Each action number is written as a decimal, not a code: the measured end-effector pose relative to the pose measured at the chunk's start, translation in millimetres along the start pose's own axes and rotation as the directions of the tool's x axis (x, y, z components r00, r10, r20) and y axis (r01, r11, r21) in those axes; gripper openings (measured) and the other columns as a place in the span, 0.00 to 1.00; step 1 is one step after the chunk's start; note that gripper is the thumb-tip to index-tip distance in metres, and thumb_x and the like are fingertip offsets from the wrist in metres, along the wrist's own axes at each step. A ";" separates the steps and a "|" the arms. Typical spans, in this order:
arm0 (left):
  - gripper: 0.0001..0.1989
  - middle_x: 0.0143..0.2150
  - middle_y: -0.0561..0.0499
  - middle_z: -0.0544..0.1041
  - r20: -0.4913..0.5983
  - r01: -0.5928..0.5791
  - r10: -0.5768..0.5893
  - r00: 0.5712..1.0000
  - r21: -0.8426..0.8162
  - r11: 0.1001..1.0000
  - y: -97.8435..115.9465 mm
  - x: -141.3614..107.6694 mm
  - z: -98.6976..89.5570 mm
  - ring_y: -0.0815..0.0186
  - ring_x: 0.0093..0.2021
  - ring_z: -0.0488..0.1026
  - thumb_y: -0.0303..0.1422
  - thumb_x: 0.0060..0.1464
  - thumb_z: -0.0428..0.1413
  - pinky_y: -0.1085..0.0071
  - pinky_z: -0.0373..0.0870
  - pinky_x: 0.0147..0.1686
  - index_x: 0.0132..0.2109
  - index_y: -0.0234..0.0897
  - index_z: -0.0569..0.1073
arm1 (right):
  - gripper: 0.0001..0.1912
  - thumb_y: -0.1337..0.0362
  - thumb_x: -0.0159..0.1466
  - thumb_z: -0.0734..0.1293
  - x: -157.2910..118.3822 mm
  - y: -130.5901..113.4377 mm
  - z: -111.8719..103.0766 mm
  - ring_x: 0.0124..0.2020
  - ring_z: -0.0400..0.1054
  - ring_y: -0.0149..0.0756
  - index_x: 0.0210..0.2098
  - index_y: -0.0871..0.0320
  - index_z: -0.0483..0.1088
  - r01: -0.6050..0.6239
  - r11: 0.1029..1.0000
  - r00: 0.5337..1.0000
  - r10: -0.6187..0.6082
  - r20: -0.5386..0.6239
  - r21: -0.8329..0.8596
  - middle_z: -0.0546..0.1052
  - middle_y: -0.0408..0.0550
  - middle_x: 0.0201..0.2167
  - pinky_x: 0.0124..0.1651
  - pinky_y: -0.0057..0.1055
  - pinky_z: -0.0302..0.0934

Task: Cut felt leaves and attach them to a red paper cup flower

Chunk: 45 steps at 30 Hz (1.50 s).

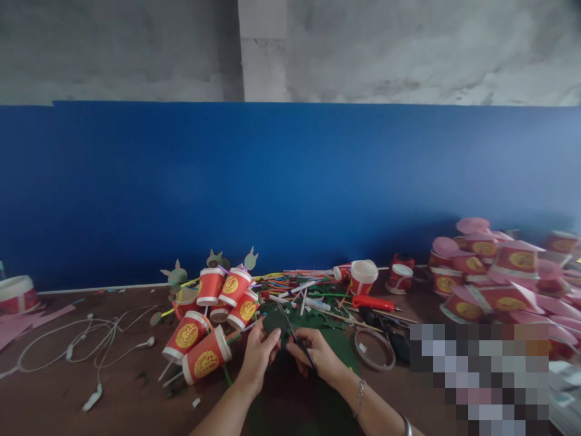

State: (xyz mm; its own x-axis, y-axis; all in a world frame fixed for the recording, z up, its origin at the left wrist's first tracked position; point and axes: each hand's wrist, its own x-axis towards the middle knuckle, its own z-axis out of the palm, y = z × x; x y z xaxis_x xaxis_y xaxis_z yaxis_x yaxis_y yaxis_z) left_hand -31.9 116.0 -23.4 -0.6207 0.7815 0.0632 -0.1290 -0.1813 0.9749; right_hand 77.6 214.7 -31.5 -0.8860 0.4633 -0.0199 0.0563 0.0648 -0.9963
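Near the bottom centre, my left hand [262, 354] pinches a piece of dark green paper [273, 322] between thumb and fingers. My right hand [313, 354] is closed on black-handled scissors [308, 353], whose blades reach up and left to the paper and look parted. Below and to the right of my hands lies more dark green sheet [338, 342]. Just left of my left hand are red paper cups with gold prints [206, 363], several of them piled up, some with straws and green animal-head cutouts [175, 277].
White earphones [93, 396] lie at the left. Behind my hands are scattered straws [302, 290] and a red-handled tool [374, 303]. A tape roll [374, 349] sits to the right. Pink-trimmed cups [517, 260] are heaped at the far right, before a blue wall panel [281, 181].
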 end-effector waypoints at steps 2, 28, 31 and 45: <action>0.16 0.17 0.61 0.62 -0.008 0.000 0.000 1.000 -0.007 1.000 0.1 0.0 0.1 0.78 0.14 0.53 0.41 0.45 0.58 0.82 0.48 0.13 0.36 0.35 0.66 | 0.19 0.50 0.50 0.69 -0.3 -0.4 0.1 0.10 0.56 0.23 0.25 0.61 0.63 -0.009 1.000 1.000 0.009 0.001 0.002 0.64 0.35 0.10 0.12 0.19 0.51; 0.20 0.15 0.63 0.58 -0.025 0.063 -0.064 0.998 -0.054 0.997 -0.1 1.1 0.0 0.78 0.15 0.50 0.42 0.42 0.60 0.81 0.44 0.14 0.38 0.35 0.66 | 0.19 0.51 0.50 0.69 -2.4 -5.1 1.6 0.10 0.57 0.23 0.25 0.61 0.63 -0.008 1.000 1.000 0.008 0.019 0.011 0.63 0.35 0.10 0.13 0.20 0.52; 0.18 0.16 0.63 0.57 -0.034 0.064 -0.067 0.997 -0.074 0.995 2.5 0.2 0.5 0.78 0.15 0.50 0.42 0.41 0.60 0.81 0.45 0.15 0.35 0.35 0.67 | 0.18 0.51 0.50 0.69 -1.9 -3.5 1.3 0.10 0.56 0.23 0.25 0.61 0.63 -0.009 1.000 1.000 0.009 0.017 -0.004 0.63 0.35 0.10 0.12 0.19 0.52; 0.18 0.16 0.63 0.55 0.012 0.083 -0.083 0.997 -0.058 0.995 3.6 0.2 0.2 0.78 0.16 0.48 0.44 0.41 0.60 0.80 0.43 0.17 0.30 0.34 0.67 | 0.21 0.49 0.49 0.69 -1.7 -4.9 1.3 0.12 0.60 0.25 0.27 0.61 0.65 -0.005 1.000 1.000 0.004 0.029 0.026 0.66 0.37 0.11 0.15 0.20 0.55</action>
State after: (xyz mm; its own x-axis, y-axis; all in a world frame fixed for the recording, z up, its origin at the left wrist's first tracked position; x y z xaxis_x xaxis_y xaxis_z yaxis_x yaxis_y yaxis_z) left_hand -32.3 115.6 -19.8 -0.5985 0.8010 -0.0150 -0.2247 -0.1499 0.9628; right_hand 78.2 212.5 -26.6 -0.8986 0.4380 -0.0262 0.0486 0.0401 -0.9980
